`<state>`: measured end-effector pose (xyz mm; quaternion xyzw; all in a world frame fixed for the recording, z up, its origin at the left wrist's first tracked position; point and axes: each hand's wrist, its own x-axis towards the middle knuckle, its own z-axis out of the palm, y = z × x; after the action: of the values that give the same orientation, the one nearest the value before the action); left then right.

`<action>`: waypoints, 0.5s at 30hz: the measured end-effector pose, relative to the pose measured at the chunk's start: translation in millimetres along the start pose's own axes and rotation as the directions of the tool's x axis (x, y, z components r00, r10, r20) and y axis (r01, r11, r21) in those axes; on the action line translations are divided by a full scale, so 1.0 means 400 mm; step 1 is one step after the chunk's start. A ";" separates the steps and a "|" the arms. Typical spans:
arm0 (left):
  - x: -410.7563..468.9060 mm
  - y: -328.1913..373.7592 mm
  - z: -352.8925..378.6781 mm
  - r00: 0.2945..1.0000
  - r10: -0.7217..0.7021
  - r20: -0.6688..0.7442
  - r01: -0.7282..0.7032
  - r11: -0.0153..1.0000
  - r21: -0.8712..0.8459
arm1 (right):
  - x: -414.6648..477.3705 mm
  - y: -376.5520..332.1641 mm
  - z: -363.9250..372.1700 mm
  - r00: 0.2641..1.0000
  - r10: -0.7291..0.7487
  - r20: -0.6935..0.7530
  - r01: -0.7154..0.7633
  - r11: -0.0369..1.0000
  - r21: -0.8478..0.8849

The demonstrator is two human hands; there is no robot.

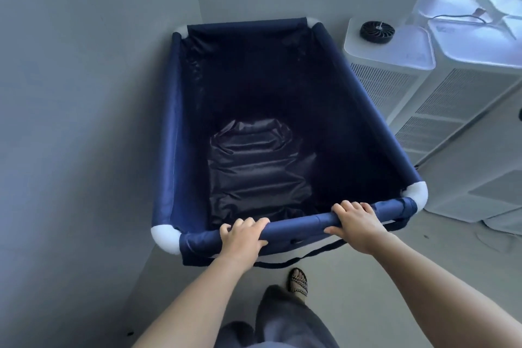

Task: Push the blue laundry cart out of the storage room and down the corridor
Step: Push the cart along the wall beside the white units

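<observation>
The blue laundry cart [364, 99] fills the middle of the head view: dark blue fabric walls on a frame with white corner joints, its bottom lined with dark wrinkled fabric and holding nothing else. Its far end sits in the corner of two grey walls. My left hand [243, 237] grips the near rim bar left of centre, fingers curled over the top. My right hand [358, 223] grips the same bar nearer the right corner. A dark strap hangs below the near rim.
A grey wall [84, 93] runs close along the cart's left side. White ventilated appliance units [401, 70], one with a round black fan on top, stand close to the right. A bright window is at the top right. My sandalled foot [298, 281] is on the grey floor behind the cart.
</observation>
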<state>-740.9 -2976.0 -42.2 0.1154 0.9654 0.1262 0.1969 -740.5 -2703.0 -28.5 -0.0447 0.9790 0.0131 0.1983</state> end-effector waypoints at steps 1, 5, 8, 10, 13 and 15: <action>-0.016 0.000 0.008 1.000 0.008 0.004 -0.008 1.000 0.000 | -0.020 -0.005 0.006 1.000 0.005 -0.001 -0.005 1.000 -0.003; -0.078 0.003 0.033 1.000 0.020 0.010 -0.021 0.999 0.026 | -0.094 -0.024 0.032 1.000 0.024 -0.006 -0.024 1.000 -0.011; -0.121 0.013 0.050 0.999 0.025 0.024 -0.026 0.999 0.041 | -0.138 -0.028 0.050 1.000 0.030 -0.004 -0.030 0.999 -0.023; -0.149 0.021 0.062 0.999 0.023 0.022 -0.024 0.999 0.047 | -0.166 -0.029 0.062 1.000 0.025 -0.003 -0.025 0.999 -0.024; -0.190 0.028 0.083 1.000 0.020 0.008 -0.020 0.998 0.051 | -0.210 -0.031 0.086 1.000 0.015 -0.020 -0.015 1.000 -0.018; -0.220 0.036 0.093 1.000 0.009 0.001 -0.009 0.999 0.047 | -0.240 -0.033 0.101 0.999 0.013 -0.037 -0.014 1.000 -0.017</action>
<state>-644.2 -2979.0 -40.5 0.1242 0.9676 0.1042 0.1938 -635.5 -2706.3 -28.6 -0.0400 0.9826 0.0222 0.1798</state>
